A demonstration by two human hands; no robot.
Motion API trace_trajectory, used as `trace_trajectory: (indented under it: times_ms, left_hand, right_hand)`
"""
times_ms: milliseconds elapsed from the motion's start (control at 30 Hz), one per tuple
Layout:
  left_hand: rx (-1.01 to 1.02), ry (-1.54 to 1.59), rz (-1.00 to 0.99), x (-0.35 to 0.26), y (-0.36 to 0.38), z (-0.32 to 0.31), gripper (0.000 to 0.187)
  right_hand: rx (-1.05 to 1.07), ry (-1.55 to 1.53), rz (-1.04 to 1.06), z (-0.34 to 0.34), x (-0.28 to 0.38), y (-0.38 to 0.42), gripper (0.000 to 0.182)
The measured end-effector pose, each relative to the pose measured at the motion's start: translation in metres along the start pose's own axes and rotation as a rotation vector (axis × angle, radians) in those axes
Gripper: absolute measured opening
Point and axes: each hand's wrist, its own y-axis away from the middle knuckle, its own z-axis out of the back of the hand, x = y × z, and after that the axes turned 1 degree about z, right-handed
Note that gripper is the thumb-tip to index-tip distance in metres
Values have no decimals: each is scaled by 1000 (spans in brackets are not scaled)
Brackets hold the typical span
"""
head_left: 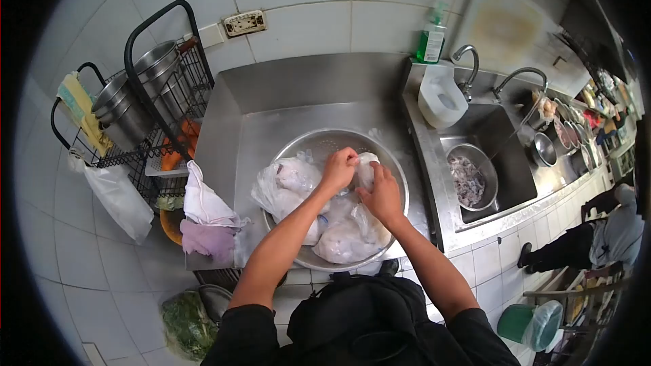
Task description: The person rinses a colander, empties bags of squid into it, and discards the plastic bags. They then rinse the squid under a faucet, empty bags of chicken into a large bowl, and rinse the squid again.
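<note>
White tiles [298, 27] rise behind a steel counter [305, 112], beyond the fingers. At the left hand [339, 171], the fingertips are bunched together against a small plastic bag [366, 171]; whether they pinch its plastic I cannot tell. Fingers of the right hand [383, 198] are slightly apart, touching the bag's near side. Below the fingers, the bag sits within a round metal pan [407, 196]. Bigger filled bags [342, 240] crowd the pan left of the fingers and nearer the body. Right of the fingers, a raised steel edge [422, 156] stands between them and a sink [505, 129] holding a bowl [494, 193]. Farther off, up and right, is a green soap bottle [431, 44]. Well left of them, a wire rack [203, 85] carries steel pots [159, 61], with cloths [207, 200] hanging nearer.
</note>
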Motion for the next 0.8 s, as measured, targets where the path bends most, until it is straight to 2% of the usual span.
trace_trajectory:
  times_ms: [100,167,200,333,433,500,567,667,767,800]
  left_hand:
    - [26,-201,-61,-28,-1,5,11]
    - [71,-270,28,-63,0,14,15]
    - [65,-279,57,-74,-3,16,15]
    - [-13,-290,234,-68,-27,23,14]
    - [-16,-57,522,-57,-32,36,11]
    - [-7,28,617,-54,-29,45,8]
    - [54,105,719,-52,-23,55,11]
    - [-2,31,319,-16,-1,52,18]
    - [-161,-420,-237,-12,36,49,23]
    - [-169,-378,-232,-10,39,44,25]
  right_hand:
    - [-61,-10,1,4,8,-5,63]
    - [-170,61,69,4,11,-10,63]
    - [-279,137,105,2,17,-14,57]
    - [-323,-93,164,-7,29,-23,31]
    - [-343,-198,147,-35,28,-29,16]
    - [-388,-219,183,-49,29,-30,10]
    - [-332,-244,218,-54,22,-36,9]
    - [-216,-276,204,-64,5,-35,9]
    - [-103,-274,188,-59,0,-45,8]
    - [-67,-268,195,-57,0,-45,8]
